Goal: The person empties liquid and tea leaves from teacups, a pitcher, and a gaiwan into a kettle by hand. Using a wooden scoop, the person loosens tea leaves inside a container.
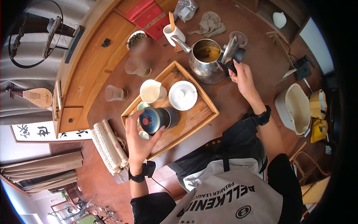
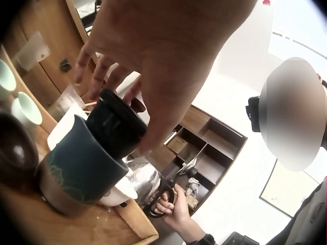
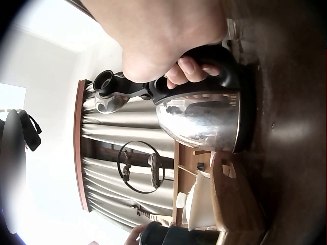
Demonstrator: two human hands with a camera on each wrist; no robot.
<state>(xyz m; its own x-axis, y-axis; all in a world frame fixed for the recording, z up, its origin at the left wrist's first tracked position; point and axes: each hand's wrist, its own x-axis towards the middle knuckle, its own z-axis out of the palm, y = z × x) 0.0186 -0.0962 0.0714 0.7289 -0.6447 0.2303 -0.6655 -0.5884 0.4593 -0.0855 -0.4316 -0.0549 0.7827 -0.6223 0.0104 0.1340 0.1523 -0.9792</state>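
My left hand [image 1: 138, 139] holds a black cylindrical insert [image 2: 116, 125] whose blue flower-patterned lid [image 1: 150, 120] has a red knob. The insert sits tilted at the mouth of a dark blue mug [image 2: 84, 166], which stands on a wooden tray [image 1: 201, 119]. My right hand [image 1: 245, 80] grips the black handle of a steel kettle [image 1: 205, 71]. The kettle rests on the table with its lid [image 1: 230, 49] swung up, and a brownish inside shows. Beside the mug on the tray are a white lidded bowl [image 1: 182, 95], a cream pitcher [image 1: 152, 92] and small pale green cups [image 1: 143, 134].
Behind the tray stand clear glasses [image 1: 115, 93], a bowl of leaves [image 1: 136, 37], a red box [image 1: 147, 16] and a white holder [image 1: 173, 35] with wooden tools. A crumpled cloth [image 1: 211, 24] lies beyond the kettle. Bamboo scrolls [image 1: 108, 145] lie at the left edge.
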